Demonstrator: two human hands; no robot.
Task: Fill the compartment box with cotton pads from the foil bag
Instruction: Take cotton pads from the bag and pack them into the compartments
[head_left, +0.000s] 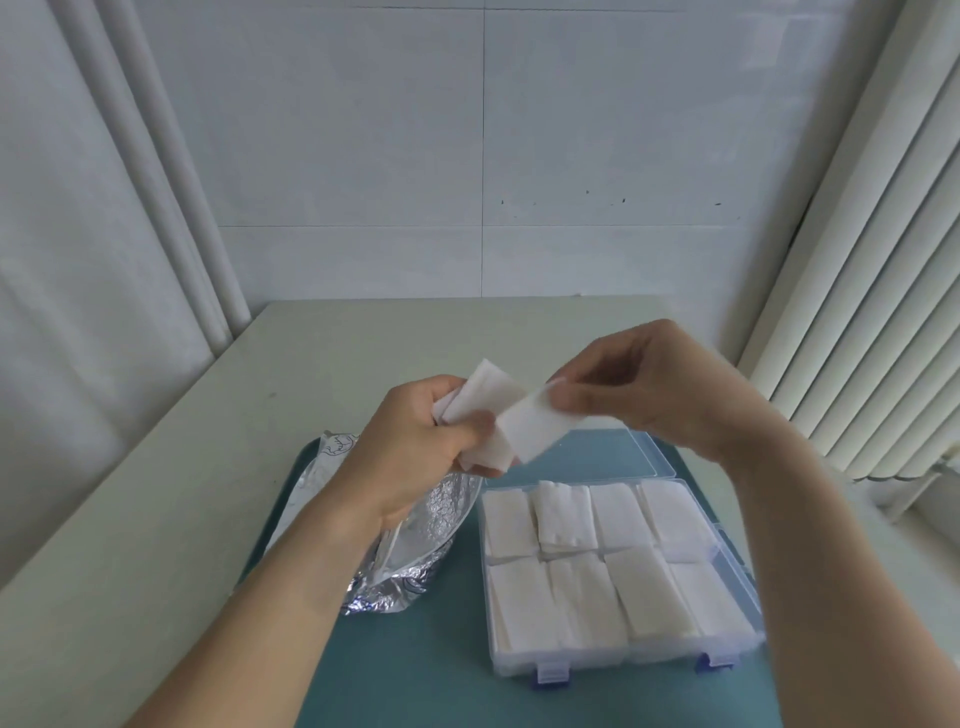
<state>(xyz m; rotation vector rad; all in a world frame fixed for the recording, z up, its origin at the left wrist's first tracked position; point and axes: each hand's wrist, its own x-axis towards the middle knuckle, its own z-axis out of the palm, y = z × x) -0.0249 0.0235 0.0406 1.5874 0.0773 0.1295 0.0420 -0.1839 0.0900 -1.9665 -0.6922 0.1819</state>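
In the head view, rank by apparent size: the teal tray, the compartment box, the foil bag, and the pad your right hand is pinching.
1. teal tray
2. compartment box
3. foil bag, partly hidden by the left arm
4. pad pinched by the right hand, nearer the camera yet smallest

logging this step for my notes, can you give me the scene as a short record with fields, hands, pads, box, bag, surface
left hand: grips a bunch of cotton pads
right hand: pinches a single pad beside that bunch
compartment box: clear, lid open, pads showing in all eight visible compartments
foil bag: crumpled, lying left of the box
tray: teal, under box and bag
table: pale, tray on it
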